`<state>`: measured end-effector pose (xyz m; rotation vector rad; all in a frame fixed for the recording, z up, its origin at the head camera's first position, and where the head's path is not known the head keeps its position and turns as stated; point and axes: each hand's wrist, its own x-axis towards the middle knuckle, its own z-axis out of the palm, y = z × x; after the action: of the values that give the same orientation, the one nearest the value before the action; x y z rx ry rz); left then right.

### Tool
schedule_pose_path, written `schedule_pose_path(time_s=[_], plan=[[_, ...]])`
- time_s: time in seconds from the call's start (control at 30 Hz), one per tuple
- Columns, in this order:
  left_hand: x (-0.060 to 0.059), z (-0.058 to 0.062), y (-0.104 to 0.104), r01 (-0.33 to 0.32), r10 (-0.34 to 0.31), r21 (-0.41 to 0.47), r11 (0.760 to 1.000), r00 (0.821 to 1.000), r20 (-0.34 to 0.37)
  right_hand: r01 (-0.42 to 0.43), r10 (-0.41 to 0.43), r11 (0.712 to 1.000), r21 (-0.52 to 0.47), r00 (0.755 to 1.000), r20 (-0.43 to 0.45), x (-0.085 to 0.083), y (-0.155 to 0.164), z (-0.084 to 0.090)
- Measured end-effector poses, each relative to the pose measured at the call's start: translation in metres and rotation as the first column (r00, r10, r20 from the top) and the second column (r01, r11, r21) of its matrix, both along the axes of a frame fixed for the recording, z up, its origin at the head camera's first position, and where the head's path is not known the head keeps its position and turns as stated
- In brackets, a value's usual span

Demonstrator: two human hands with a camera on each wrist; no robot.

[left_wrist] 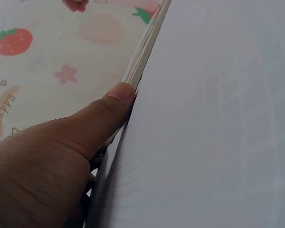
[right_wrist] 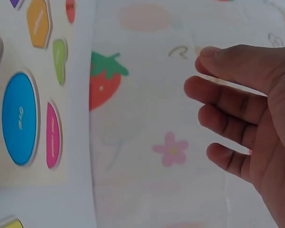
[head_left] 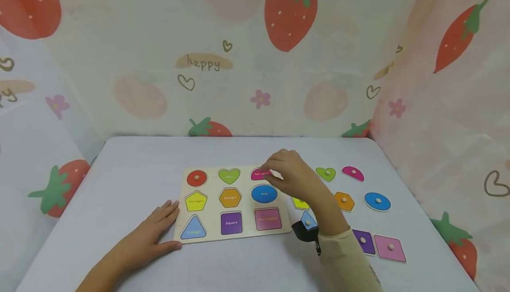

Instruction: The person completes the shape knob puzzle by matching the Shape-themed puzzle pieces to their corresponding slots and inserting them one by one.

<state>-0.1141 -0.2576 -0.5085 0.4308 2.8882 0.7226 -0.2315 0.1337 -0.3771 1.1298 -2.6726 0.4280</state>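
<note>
A cream shape puzzle board (head_left: pixel 247 234) lies flat on the table, with coloured recesses labelled by name. The red circle piece (head_left: pixel 197 178), with its small knob, sits in the top left recess. My left hand (head_left: pixel 153 230) rests on the table, fingers spread, with fingertips and thumb right at the board's left edge. Above the board's top right corner is my right hand (head_left: pixel 292 177), overlapping the magenta half-round recess (head_left: pixel 259 174) in the head view. In the right wrist view its fingers are loosely bent, a gap shows between thumb and fingers, and nothing is between them.
Loose knobbed pieces lie right of the board: a green heart (head_left: pixel 326 174), magenta half round (head_left: pixel 353 173), orange hexagon (head_left: pixel 345 201), blue oval (head_left: pixel 377 201), blue triangle (head_left: pixel 307 220), purple square (head_left: pixel 364 242) and pink rectangle (head_left: pixel 389 248). A yellow piece (head_left: pixel 300 203) is partly behind the right forearm.
</note>
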Motion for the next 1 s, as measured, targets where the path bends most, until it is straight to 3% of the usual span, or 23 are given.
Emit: schedule_pose_path(time_s=[0.17, 0.33, 0.53, 0.77, 1.0], plan=[[0.001, -0.004, -0.001, -0.003, 0.003, -0.005, 1.000, 1.000, -0.015, -0.005, -0.002, 0.997, -0.071, 0.995, -0.101, -0.011, 0.024, -0.001], [0.001, -0.004, -0.002, -0.003, 0.003, -0.003, 1.000, 1.000, -0.024, -0.048, 0.007, 0.984, -0.173, 0.973, -0.229, -0.023, 0.045, -0.004], [-0.002, -0.004, 0.000, -0.008, 0.007, -0.008, 1.000, 1.000, -0.004, -0.008, -0.063, 0.972, -0.234, 0.954, -0.293, -0.037, 0.068, -0.013], [-0.001, -0.003, 0.001, 0.000, 0.000, -0.002, 1.000, 1.000, 0.000, 0.166, -0.233, 0.947, -0.275, 0.945, -0.230, -0.049, 0.095, -0.028], [0.000, -0.001, 0.000, 0.002, -0.002, 0.012, 1.000, 1.000, -0.016, 0.435, -0.455, 0.865, -0.249, 0.890, -0.025, -0.056, 0.116, -0.041]])
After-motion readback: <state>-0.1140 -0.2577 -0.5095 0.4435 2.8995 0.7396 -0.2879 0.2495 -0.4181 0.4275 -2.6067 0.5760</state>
